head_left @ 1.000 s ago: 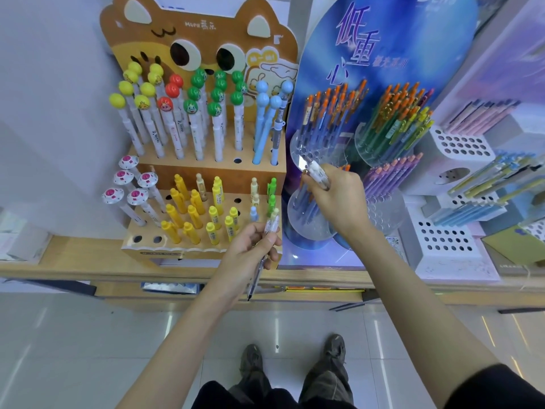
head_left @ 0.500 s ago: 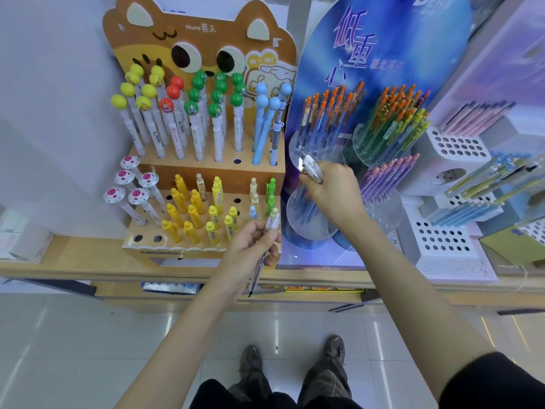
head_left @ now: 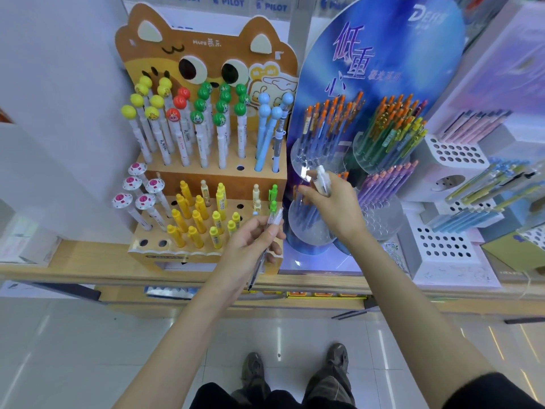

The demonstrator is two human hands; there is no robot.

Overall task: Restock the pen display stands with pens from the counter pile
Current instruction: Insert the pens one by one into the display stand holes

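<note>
Clear plastic pen sits pinched in the right hand at centre frame, over the transparent tiers of the blue stand. Glare hides the holes, so the tip may miss and knock the orange-capped pens just above. The left hand, lower centre, grips a spare pen that could slip to the floor.

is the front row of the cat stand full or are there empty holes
Not full: the cat stand shows two empty holes at its front left.
</note>
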